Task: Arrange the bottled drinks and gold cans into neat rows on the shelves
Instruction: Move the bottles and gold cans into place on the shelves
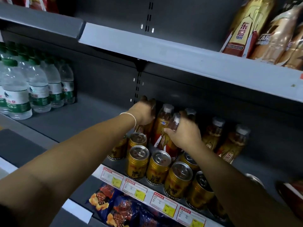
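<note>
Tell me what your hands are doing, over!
Left hand on a back-row bottle. Right hand gripping a tilted amber bottle. Gold cans in front, arms reaching over them.

Two hands (144, 112), seven gold cans (139, 161), six amber bottles (164, 122), six price tags (111, 176)

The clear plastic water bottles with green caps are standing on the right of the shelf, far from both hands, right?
Not quite. The head view shows the clear plastic water bottles with green caps standing on the left of the shelf, far from the left hand and right hand.
</note>
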A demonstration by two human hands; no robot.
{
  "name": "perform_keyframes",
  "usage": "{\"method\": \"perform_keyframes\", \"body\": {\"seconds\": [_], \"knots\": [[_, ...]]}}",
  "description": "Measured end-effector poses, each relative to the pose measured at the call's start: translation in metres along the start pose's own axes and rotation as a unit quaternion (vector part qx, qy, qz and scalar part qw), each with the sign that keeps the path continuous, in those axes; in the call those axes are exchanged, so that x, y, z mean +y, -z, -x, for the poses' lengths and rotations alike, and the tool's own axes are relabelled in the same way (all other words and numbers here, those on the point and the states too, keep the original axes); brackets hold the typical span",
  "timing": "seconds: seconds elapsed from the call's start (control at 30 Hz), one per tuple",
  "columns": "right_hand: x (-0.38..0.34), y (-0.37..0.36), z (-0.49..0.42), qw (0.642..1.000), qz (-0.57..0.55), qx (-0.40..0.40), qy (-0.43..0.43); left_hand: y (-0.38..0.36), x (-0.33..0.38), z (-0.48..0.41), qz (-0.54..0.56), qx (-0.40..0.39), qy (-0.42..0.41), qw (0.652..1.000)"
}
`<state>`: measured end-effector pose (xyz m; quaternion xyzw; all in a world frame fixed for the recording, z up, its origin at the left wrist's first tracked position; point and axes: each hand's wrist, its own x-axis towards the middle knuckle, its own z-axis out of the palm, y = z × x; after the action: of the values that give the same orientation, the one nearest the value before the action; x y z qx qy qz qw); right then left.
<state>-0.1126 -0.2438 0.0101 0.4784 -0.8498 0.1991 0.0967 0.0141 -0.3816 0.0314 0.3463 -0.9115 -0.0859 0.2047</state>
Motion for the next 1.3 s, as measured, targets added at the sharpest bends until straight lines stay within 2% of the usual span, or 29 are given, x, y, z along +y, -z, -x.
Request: {"method": "perform_keyframes", "body": {"seconds": [0.2,0.27,0.33,0.4,0.5,0.6,0.67,0.8,0.9,1.13,1.3], "knots": [[-0.018,0.006,0.017,0.994,0.103,0.035,-0.026,0.005,-0.01,0.012,0.05,-0.025,-0.049,0.997],[-0.033,0.009,0.02,0.989,0.125,0.081,0.015,0.011,-0.02,0.018,0.081,-0.032,-0.045,0.995],[-0.052,0.013,0.02,0.988,0.089,0.1,0.072,0.015,-0.031,0.025,0.093,-0.015,-0.038,0.995],[-0.07,0.013,0.019,0.99,0.022,0.067,0.119,0.023,-0.04,0.034,0.106,0.007,-0.021,0.994],[-0.09,0.005,0.018,0.993,-0.066,-0.042,0.094,0.032,-0.053,0.048,0.067,-0.002,-0.016,0.998],[-0.099,-0.011,0.017,0.984,-0.078,-0.151,0.055,0.034,-0.06,0.067,0.029,-0.1,-0.016,0.994],[-0.105,-0.022,0.016,0.977,-0.083,-0.194,0.04,0.029,-0.063,0.078,0.029,-0.173,-0.01,0.984],[-0.111,-0.035,0.012,0.966,-0.124,-0.226,0.014,0.021,-0.067,0.091,0.031,-0.244,0.013,0.969],[-0.113,-0.037,0.009,0.955,-0.151,-0.257,-0.005,0.02,-0.07,0.097,0.046,-0.251,0.003,0.967],[-0.114,-0.038,0.011,0.943,-0.134,-0.305,-0.004,0.005,-0.074,0.105,0.022,-0.179,-0.025,0.983],[-0.113,-0.036,0.015,0.957,-0.145,-0.248,-0.025,0.004,-0.077,0.108,0.023,-0.154,-0.004,0.988]]}}
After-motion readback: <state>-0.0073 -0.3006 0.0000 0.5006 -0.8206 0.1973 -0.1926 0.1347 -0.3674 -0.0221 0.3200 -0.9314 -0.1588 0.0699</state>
